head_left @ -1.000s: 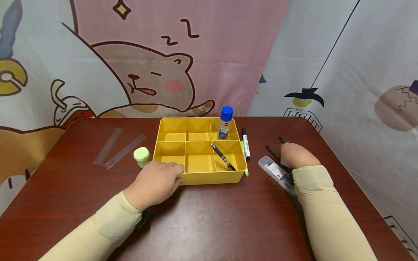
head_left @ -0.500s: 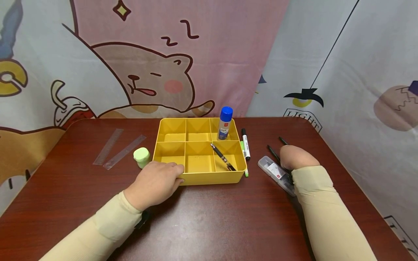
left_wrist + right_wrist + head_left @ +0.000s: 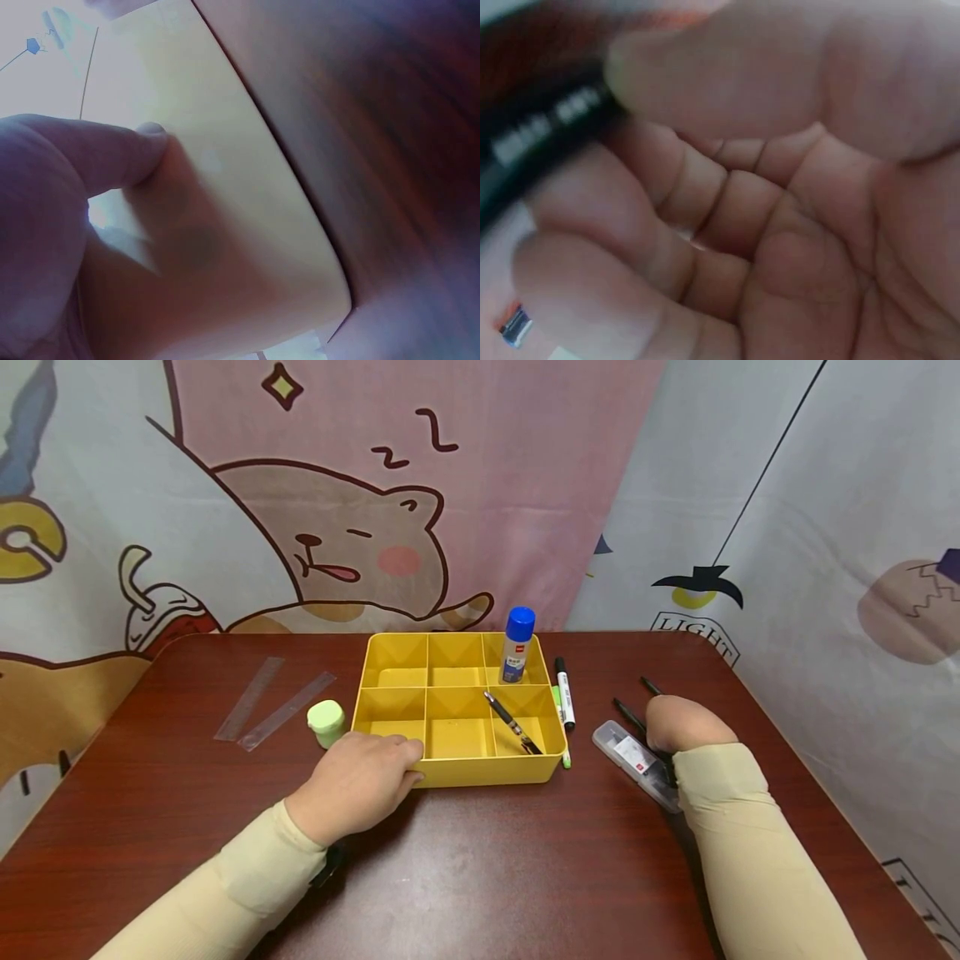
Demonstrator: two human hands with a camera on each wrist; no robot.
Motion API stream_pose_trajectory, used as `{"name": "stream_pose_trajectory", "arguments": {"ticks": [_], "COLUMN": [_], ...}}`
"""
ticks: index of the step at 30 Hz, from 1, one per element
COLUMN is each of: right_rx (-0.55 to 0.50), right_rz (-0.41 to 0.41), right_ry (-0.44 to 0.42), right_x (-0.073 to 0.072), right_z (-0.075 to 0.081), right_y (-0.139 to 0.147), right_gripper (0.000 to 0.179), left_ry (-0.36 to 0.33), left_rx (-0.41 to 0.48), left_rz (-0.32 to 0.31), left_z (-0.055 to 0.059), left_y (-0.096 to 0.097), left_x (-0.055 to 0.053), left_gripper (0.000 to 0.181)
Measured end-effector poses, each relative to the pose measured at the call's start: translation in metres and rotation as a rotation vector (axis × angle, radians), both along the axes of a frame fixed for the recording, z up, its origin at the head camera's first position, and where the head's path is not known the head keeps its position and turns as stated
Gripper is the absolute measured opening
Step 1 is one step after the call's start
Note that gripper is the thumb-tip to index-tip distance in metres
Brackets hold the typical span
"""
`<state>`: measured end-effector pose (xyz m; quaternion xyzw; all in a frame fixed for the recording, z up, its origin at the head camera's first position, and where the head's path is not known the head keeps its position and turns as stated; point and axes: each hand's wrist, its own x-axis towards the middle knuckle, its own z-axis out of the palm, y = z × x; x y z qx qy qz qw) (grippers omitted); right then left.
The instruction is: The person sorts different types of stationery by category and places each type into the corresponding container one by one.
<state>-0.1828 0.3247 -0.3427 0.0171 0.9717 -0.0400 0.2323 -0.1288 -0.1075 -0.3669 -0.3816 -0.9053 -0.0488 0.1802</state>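
My left hand [image 3: 358, 785] grips the near left wall of a yellow compartment box [image 3: 487, 770]. In the left wrist view, the thumb [image 3: 124, 154] presses on the box's outer wall. A black pen [image 3: 513, 724] leans in the front right compartment, and a blue-capped glue bottle [image 3: 514, 647] stands behind it. At the right, my right hand [image 3: 686, 724] is next to a clear plastic case [image 3: 626, 753] with a white label. In the right wrist view it pinches a dark pen [image 3: 547, 127] with white lettering between thumb and fingers. Two dark pen ends show beyond that hand in the head view.
A black-and-white marker [image 3: 565, 693] and a green-and-white one [image 3: 566, 756] lie along the box's right side. Left of the box are a pale green lidded pot [image 3: 326, 722] and two clear rulers [image 3: 288, 710]. A printed cloth [image 3: 525, 485] hangs behind the table.
The pen end nearest the case shifts slightly by the right hand. Both hands and the box stay almost where they were.
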Motion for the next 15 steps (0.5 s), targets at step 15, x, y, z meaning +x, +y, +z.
{"name": "stream_pose_trajectory", "arguments": {"ticks": [15], "right_rx": [-0.063], "right_rz": [-0.051], "right_ry": [0.210], "right_x": [-0.0007], "right_z": [0.0071], "right_y": [0.0014], "right_gripper": [0.057], "left_ry": [0.009], "left_rx": [0.004], "left_rz": [-0.008], "left_z": [-0.0004], "left_y": [0.0000], "left_x": [-0.0002], "left_gripper": [0.037]}}
